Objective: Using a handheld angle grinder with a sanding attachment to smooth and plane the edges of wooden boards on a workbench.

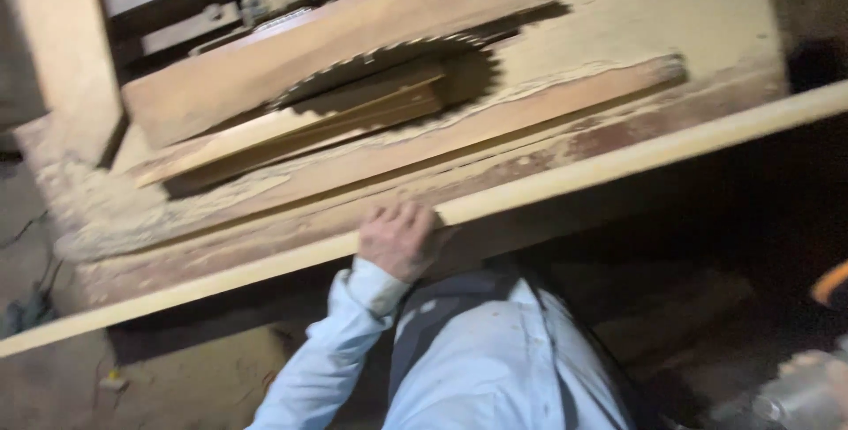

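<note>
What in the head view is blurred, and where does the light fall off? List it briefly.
Head view: the whole frame is softened by motion blur, so the saw blade teeth smear; the long pale board and the sawdust-covered table are well lit; below the board the right side sinks into deep shadow; the left hand on the board is blurred; the blade casts a dark shadow on the table.

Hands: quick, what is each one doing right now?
Left hand: fingers curled over the long wooden strip, gripping it.
Right hand: not in view.

Your pale wooden strip (565,178) looks smooth and matt; the tabletop (618,6) is rough, dusty wood, the saw blade (389,64) dull toothed metal.
</note>
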